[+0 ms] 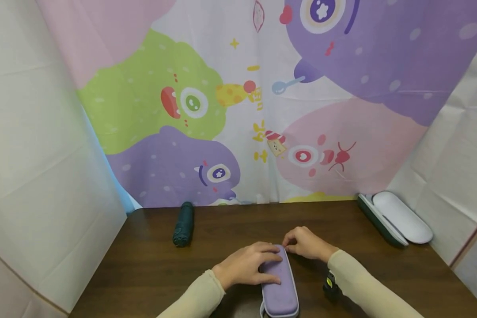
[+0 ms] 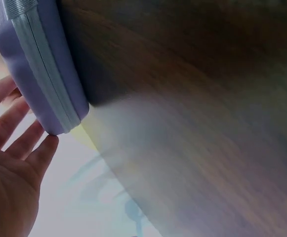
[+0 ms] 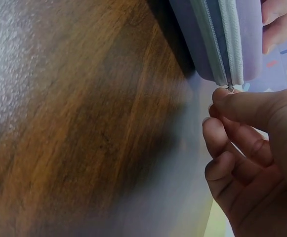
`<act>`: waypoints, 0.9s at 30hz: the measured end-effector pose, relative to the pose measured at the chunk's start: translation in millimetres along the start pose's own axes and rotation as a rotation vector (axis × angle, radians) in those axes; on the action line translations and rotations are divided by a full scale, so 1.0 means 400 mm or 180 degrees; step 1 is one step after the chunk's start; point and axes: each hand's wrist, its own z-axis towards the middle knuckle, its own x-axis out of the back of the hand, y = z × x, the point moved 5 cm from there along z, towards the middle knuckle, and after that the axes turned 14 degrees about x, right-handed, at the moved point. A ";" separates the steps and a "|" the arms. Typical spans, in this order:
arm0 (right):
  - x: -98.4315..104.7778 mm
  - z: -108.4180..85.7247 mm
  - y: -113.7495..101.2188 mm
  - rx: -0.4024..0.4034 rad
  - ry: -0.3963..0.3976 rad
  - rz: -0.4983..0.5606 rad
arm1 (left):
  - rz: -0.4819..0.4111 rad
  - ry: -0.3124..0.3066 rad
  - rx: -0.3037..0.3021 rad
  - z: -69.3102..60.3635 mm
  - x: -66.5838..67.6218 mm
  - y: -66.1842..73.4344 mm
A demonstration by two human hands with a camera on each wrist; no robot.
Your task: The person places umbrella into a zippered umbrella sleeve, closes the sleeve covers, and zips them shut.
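A lilac zip case (image 1: 280,297) with a pale zipper band lies lengthwise on the brown table (image 1: 230,229). Across its lid rests my left hand (image 1: 246,265), fingers spread and thumb lower down on the same face. In the left wrist view, fingertips (image 2: 50,143) touch the case's end. My right hand (image 1: 307,243) is at the far end of the case. Its thumb and forefinger pinch the small metal zipper pull (image 3: 230,88), mostly covered by the fingertips. A wrist strap loop (image 1: 262,308) hangs at the near left side.
A dark green rolled bundle, like a folded umbrella (image 1: 183,224), lies at the back left. An opened case, dark green outside and white inside (image 1: 401,216), sits at the back right. A cartoon-print curtain (image 1: 258,176) borders the table's far edge.
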 end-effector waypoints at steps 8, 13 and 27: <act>-0.002 -0.001 0.005 0.0021 -0.0001 0.0001 | -0.0042 -0.0038 0.0093 0.003 -0.001 -0.007; -0.003 -0.005 0.009 0.0016 -0.0006 0.0018 | -0.0008 -0.0085 0.0112 0.007 -0.003 -0.008; -0.002 -0.011 0.005 0.0076 -0.0016 0.0145 | -0.0046 -0.0127 0.0125 0.013 -0.008 -0.010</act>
